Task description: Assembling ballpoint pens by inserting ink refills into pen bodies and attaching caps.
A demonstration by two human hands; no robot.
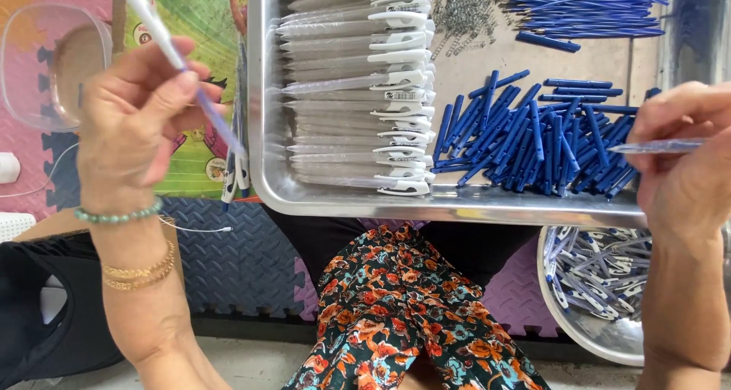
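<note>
— Holding anything, those two hands?

— Yes. The left hand (137, 116) has its grip clamped on a pen (179, 63) with a clear barrel and a blue refill inside. Its long axis runs diagonally, from upper left down to lower right; the top end is cut off by the picture's edge, and the thumb hides part of the middle.

— And the other?

— The right hand (685, 154) pinches a clear barrel (659, 146) lying nearly level, its free end pointing left over the metal tray (457, 203). The fingers hide its right end, so I cannot tell what that end looks like.

— What's in the tray?

— A pile of blue parts (533, 143) just below that barrel, a row of clear barrels with white clips (365, 93) to the left, and blue refills (586, 6) with small springs (464, 9) along the far edge, hard to make out singly.

— Anything lower?

— A round metal bowl (586, 340) of finished pens, partly cut off behind the right forearm.
</note>
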